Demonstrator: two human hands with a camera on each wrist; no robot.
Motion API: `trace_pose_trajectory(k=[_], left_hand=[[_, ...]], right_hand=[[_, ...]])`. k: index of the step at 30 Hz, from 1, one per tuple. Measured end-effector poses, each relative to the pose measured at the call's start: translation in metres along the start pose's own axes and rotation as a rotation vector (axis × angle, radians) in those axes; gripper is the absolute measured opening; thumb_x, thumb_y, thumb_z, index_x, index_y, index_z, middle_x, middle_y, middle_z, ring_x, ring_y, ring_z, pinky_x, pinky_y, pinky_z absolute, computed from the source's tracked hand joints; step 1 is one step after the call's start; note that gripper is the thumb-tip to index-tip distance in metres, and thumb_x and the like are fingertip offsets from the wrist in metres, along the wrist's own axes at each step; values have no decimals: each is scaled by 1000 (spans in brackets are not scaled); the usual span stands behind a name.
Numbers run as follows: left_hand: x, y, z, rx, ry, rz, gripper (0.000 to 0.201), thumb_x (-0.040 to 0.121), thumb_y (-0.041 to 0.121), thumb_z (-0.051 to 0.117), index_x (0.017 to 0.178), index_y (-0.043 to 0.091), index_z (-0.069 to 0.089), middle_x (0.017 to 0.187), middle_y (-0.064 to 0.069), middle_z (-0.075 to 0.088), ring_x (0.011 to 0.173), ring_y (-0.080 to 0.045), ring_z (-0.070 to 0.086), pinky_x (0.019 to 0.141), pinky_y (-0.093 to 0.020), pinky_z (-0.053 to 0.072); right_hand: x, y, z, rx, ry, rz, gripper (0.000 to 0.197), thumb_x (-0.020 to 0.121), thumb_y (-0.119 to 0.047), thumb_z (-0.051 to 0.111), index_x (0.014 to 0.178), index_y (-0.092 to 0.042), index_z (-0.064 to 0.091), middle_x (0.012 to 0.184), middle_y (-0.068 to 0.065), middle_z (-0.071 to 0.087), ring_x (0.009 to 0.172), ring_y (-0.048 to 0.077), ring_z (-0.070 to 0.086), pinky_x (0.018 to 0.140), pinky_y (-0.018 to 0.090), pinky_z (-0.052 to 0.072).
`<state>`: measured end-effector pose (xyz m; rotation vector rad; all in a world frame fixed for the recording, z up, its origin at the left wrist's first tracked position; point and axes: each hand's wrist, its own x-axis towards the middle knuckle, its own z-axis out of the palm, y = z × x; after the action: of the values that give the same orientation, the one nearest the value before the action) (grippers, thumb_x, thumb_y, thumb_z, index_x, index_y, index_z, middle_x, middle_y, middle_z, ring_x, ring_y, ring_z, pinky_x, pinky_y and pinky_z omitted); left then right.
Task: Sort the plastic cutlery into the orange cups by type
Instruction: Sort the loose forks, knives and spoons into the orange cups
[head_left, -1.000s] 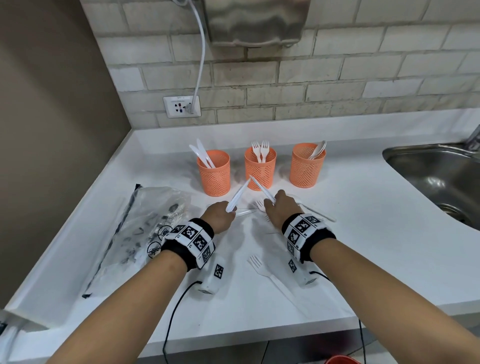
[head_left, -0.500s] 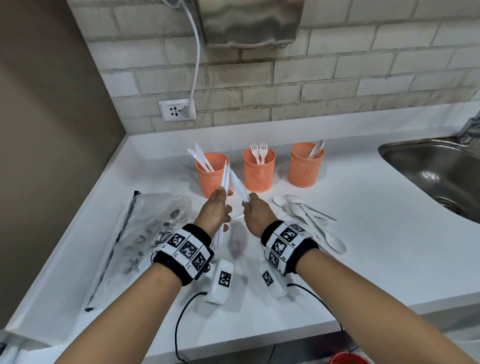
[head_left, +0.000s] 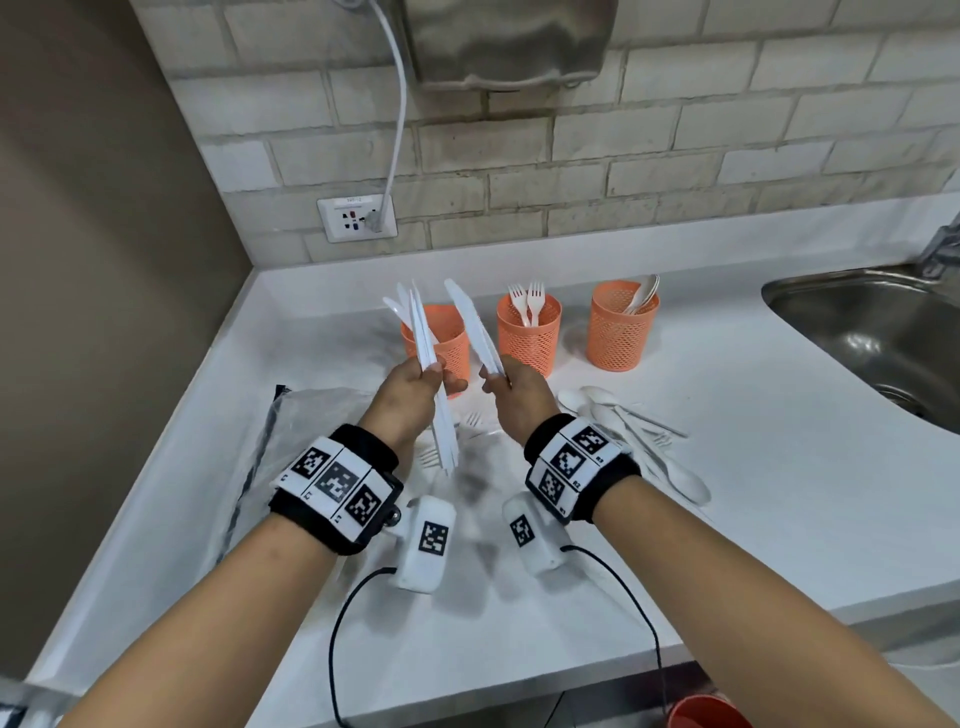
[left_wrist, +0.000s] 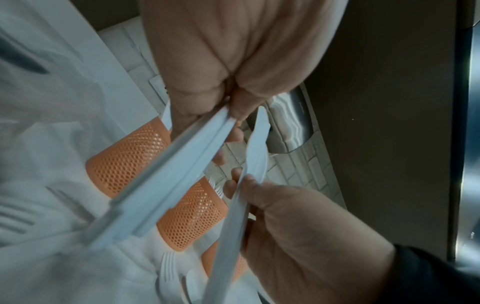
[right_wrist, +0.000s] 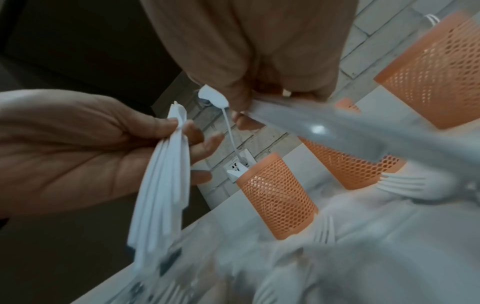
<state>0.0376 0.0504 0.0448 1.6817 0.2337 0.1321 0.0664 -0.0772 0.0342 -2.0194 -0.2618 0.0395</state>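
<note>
Gathering knives, your left hand (head_left: 415, 387) pinches a knife bundle (head_left: 423, 338) while your right hand (head_left: 511, 389) pinches one knife (head_left: 475, 327) (likely joining it), knife cup (head_left: 449, 338) just beyond both grips.

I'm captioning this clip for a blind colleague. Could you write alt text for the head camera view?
Over a white counter, the left hand grips a bunch of white plastic knives and the right hand holds one knife. Behind them stand three orange mesh cups, holding knives, forks and spoons; loose spoons lie at right.
</note>
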Motion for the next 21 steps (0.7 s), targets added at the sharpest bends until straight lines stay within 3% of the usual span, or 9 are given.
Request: trace_pose_trajectory(k=[2,4,6,8,10,13,17,19,21], left_hand=[[6,5,-3,9,23,43,28,102,12,33,88,14,57,85,0,61,93,-27,60,91,-37,44],[13,10,-6,49,67,79,26,102,14,33,98,14,58,93,-2,62,90,-24,58,87,-37,44],[22,14,-9,42,99,72,27,102,16,33,89,20,57,94,-3,62,90,-25,57,85,-40,47],[30,20,-10,-73,114,30,27,102,12,32,84,20,51,84,-1,59,75,-20,56,72,-35,47],[38,30,-12,-160,128,28,27,102,10,33,82,19,48,80,-2,56,68,-17,54,67,-32,46],[52,46,-18,-247,179,132,25,100,4,34,83,17,47,80,-2,54,74,-18,55,76,-37,48],[74,64,-19,-306,263,252,18,99,-2,35,107,14,41,80,2,51,77,-9,56,77,-30,51],[88,64,-19,-266,301,266,26,97,-5,36,112,17,37,79,2,52,78,-10,57,85,-36,51],[101,59,-17,-186,332,226,24,95,-6,38,106,16,39,77,2,54,81,-16,58,95,-43,49]], right_hand=[[11,-2,-5,65,10,-27,22,93,-2,46,109,6,59,94,13,60,86,17,49,62,20,34],[25,-3,-7,128,11,-31,20,90,-1,51,106,5,61,90,8,59,86,18,51,74,21,36],[39,-4,-8,164,7,-33,14,89,-2,54,101,-3,62,82,2,60,77,16,54,76,27,42],[54,-8,-10,189,13,-48,11,89,-2,55,93,-12,57,72,-6,56,67,8,51,68,24,43],[68,-15,-12,239,46,-67,17,88,2,53,85,-15,56,72,-5,55,68,12,54,68,23,46],[86,-30,-15,323,91,-76,15,89,0,52,88,-14,57,81,-1,59,83,21,58,83,34,51],[109,-43,-11,397,118,-111,15,89,1,52,94,-12,57,83,3,59,80,20,58,77,27,53],[119,-45,-5,376,124,-107,16,88,2,53,93,-12,58,85,6,60,83,21,58,81,32,53],[126,-43,2,323,104,-69,15,88,0,54,96,-11,61,90,8,62,87,22,60,89,38,52]])
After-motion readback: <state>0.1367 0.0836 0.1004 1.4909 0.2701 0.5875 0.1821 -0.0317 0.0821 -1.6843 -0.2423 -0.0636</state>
